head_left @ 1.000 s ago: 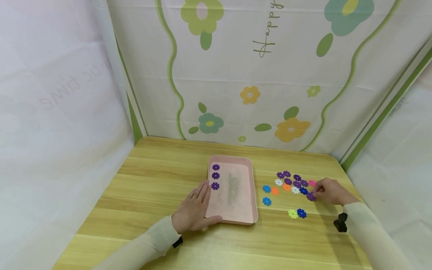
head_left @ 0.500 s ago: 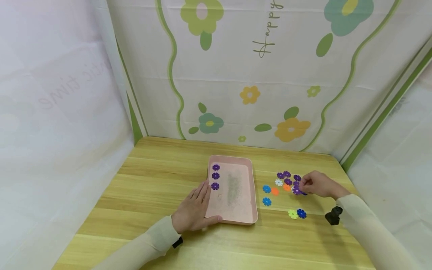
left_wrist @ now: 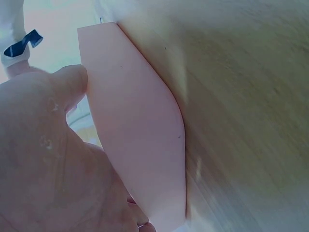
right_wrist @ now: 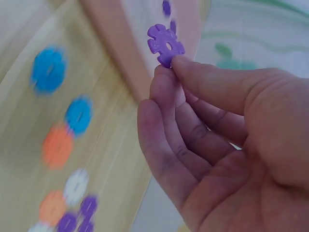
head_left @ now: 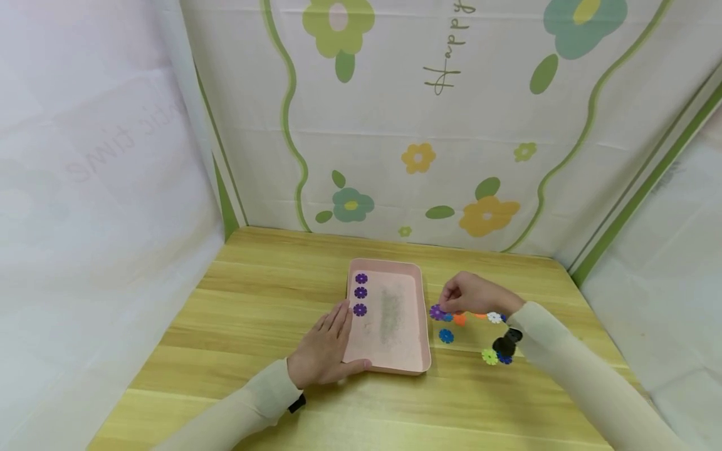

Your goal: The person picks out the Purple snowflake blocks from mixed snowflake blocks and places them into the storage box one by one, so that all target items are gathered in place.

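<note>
Between thumb and forefinger, my right hand (head_left: 476,294) pinches a purple snowflake disc (right_wrist: 165,44), held just right of the pink tray (head_left: 389,363). In the right wrist view the notched edge and centre hole of this disc show clearly. Three purple discs (head_left: 360,292) form a column along the tray's left side. My left hand (head_left: 323,351) rests on the tray's near left corner with fingers straight. The left wrist view shows its thumb (left_wrist: 72,84) against the rim of the tray's outer wall (left_wrist: 140,121).
Loose discs lie right of the tray: blue (head_left: 446,336), orange (head_left: 459,319), white (head_left: 494,317) and yellow (head_left: 489,357). The right hand and forearm hide others, including purple ones (right_wrist: 88,206). A patterned cloth (head_left: 372,113) rises behind the wooden table (head_left: 271,275).
My right hand has carried the purple disc leftward from the far right of the loose discs to beside the tray. The left hand has stayed on the tray.
</note>
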